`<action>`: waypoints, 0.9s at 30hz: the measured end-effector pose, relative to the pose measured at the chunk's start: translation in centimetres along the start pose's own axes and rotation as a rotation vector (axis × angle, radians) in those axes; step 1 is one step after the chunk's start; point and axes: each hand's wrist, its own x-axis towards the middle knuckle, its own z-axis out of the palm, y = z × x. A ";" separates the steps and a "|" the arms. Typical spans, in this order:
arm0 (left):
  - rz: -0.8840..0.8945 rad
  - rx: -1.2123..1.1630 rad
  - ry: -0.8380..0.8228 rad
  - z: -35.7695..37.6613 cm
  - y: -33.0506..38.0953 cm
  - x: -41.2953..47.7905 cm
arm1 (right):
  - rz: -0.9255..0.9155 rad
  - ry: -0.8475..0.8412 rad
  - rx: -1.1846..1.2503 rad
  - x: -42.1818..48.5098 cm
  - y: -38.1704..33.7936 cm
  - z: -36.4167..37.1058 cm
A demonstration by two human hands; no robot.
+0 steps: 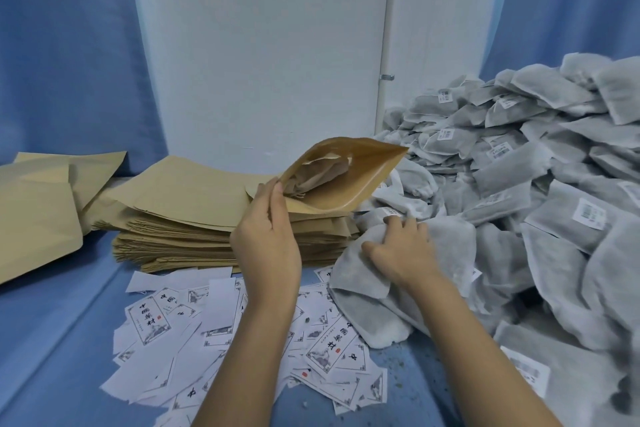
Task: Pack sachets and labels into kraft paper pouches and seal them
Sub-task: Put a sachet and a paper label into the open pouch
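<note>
My left hand [268, 239] pinches the near corner of an open kraft pouch [349, 177], holding its mouth wide above the pouch stack; sachets show inside it. My right hand [403, 250] grips a grey sachet [367, 274] at the near edge of the big sachet heap [540, 184]. Printed white labels [221, 333] lie scattered on the blue table below both forearms.
A thick stack of flat kraft pouches [194, 229] sits centre-left. More kraft pouches [38, 204] lie at the far left. A white panel [263, 45] and blue curtains stand behind. The blue tabletop [55, 340] shows at the front left.
</note>
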 end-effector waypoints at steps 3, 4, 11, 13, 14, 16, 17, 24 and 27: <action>-0.003 -0.038 -0.009 0.2 0.3 -0.3 | 0.009 0.022 0.202 0.1 -0.3 -1.1; -0.008 -0.051 -0.009 0.4 0.3 -0.3 | -0.001 0.016 0.298 0.1 -0.2 -1.5; 0.009 -0.083 -0.050 1.2 0.6 -1.2 | 0.125 0.409 0.679 0.4 1.4 -3.6; 0.020 -0.079 -0.059 1.2 0.7 -1.4 | 0.137 0.511 0.550 0.5 2.3 -3.9; 0.025 -0.077 -0.062 1.3 0.7 -1.4 | 0.145 0.502 0.476 0.6 2.7 -3.9; 0.031 -0.076 -0.067 1.3 0.7 -1.4 | 0.170 0.420 0.322 0.8 3.5 -3.5; 0.033 -0.077 -0.066 1.3 0.8 -1.4 | 0.187 0.374 0.252 1.0 3.7 -3.3; 0.015 -0.084 -0.052 1.2 0.9 -1.4 | 0.331 0.161 0.097 1.1 3.0 -2.9; 0.017 -0.085 -0.054 1.2 0.9 -1.4 | 0.316 0.110 0.094 0.9 2.9 -3.1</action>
